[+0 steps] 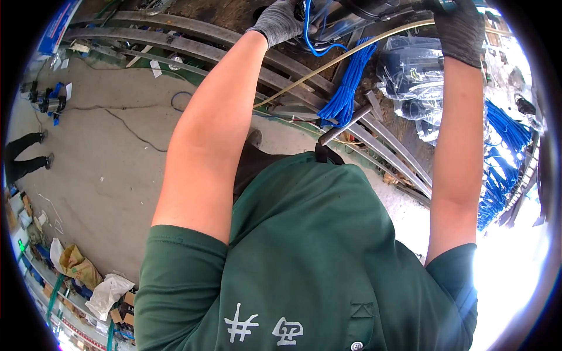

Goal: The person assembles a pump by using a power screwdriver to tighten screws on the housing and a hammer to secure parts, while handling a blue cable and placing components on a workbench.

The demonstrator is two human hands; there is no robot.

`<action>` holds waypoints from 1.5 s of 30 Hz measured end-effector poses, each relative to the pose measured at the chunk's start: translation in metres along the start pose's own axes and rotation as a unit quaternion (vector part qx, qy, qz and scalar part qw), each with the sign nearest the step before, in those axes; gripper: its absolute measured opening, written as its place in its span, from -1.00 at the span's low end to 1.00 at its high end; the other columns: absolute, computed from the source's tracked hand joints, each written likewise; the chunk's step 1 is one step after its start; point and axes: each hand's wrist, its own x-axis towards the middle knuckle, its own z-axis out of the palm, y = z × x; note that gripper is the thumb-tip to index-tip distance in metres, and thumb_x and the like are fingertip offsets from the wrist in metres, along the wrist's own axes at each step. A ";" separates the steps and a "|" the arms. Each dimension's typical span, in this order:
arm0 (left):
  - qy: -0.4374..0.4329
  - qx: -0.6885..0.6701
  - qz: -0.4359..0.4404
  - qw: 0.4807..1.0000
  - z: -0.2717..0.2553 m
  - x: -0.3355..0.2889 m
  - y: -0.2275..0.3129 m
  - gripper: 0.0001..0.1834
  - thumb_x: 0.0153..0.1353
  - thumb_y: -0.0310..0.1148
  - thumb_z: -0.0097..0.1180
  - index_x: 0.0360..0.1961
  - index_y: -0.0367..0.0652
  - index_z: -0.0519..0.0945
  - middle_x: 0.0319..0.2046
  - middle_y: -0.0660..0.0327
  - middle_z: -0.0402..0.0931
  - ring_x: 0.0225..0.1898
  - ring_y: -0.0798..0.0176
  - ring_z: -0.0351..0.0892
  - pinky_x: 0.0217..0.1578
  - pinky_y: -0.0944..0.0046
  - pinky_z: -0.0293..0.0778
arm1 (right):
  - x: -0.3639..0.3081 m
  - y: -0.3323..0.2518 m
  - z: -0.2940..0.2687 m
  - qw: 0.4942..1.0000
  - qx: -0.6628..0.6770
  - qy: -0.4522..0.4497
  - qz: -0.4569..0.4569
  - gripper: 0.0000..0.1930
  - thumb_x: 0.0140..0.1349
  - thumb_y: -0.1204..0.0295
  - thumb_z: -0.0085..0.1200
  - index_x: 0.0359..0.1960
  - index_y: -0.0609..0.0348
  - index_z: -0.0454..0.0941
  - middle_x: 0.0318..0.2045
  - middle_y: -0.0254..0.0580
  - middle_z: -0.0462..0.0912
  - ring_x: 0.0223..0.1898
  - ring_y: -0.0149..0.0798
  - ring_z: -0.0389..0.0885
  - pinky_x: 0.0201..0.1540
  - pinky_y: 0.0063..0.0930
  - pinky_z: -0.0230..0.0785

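My left hand (pixel 277 24), in a grey knit glove, is at the top edge beside a dark part with a blue cable (pixel 311 41) looping down from it. Its fingers look curled, but what is in them is hidden. My right hand (pixel 461 34), in a darker glove, reaches up at the top right against a black machine part (pixel 374 9); its fingertips are out of sight. A thin tan hose (pixel 351 51) runs slantwise below the machine part and passes behind my right hand. A tied bundle of blue cable (pixel 350 85) hangs over the metal frame between my forearms.
Long metal rails (pixel 170 42) curve across the upper left. Clear plastic wraps dark parts (pixel 410 73) beside my right forearm, with more blue cable bundles (pixel 502 169) farther right. Cords (pixel 126 120) lie on the grey floor. Another person's legs (pixel 26 155) show at far left; sacks (pixel 79 266) sit lower left.
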 end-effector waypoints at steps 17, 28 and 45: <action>0.032 -0.666 -0.244 0.705 -0.008 0.014 -0.016 -0.59 0.33 -0.40 0.22 0.17 -0.25 0.49 0.05 0.02 0.59 0.05 0.12 0.61 0.15 0.15 0.55 | -0.001 0.001 0.000 1.000 -0.013 0.000 -0.008 -0.75 0.18 0.46 0.17 -0.11 0.27 0.60 -0.15 -0.02 0.68 -0.04 -0.07 0.64 0.15 -0.10 0.50; -0.014 -0.561 -0.143 0.815 -0.013 0.009 -0.028 -0.46 0.23 -0.69 0.19 0.25 -0.23 0.44 0.14 0.10 0.54 0.12 0.26 0.54 0.19 0.25 0.52 | -0.003 -0.002 0.003 1.000 -0.017 -0.001 -0.013 -0.74 0.18 0.46 0.16 -0.09 0.27 0.58 -0.15 -0.01 0.67 -0.04 -0.06 0.64 0.15 -0.07 0.50; 0.011 0.137 0.021 0.990 -0.004 0.004 0.002 -0.35 0.14 -0.39 0.39 0.28 -0.14 0.46 0.15 0.07 0.53 0.15 0.18 0.54 0.20 0.21 0.50 | -0.003 -0.005 0.005 1.000 -0.020 0.003 -0.020 -0.72 0.19 0.48 0.15 -0.06 0.28 0.56 -0.15 0.01 0.65 -0.04 -0.03 0.63 0.16 -0.03 0.50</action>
